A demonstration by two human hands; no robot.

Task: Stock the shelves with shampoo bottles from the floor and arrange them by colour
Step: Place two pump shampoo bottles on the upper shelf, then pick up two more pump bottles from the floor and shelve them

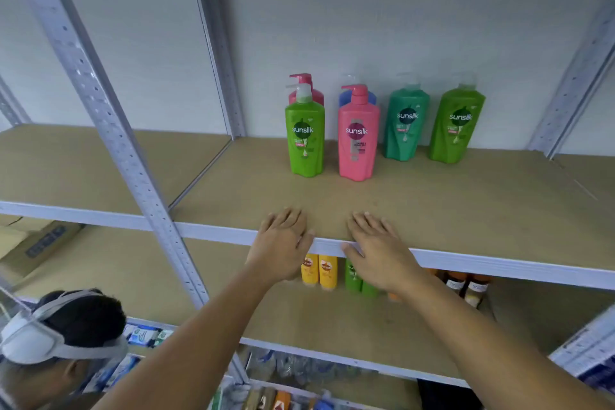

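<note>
Several pump shampoo bottles stand on the upper shelf (466, 210). A light green bottle (305, 140) is in front with a pink one (307, 90) behind it. To its right stands a pink bottle (358, 140) with a blue bottle (371, 98) behind. Further right are a teal bottle (406, 125) and another light green bottle (457, 126). My left hand (283, 240) and my right hand (376, 243) rest flat on the shelf's front edge, fingers straight, holding nothing.
On the shelf below stand yellow bottles (319, 271), green bottles (354, 280) and dark bottles (466, 288). A grey perforated upright (109, 130) crosses at the left. Another person's head with a headset (56, 336) is at the lower left. Packaged goods fill the bottom shelves.
</note>
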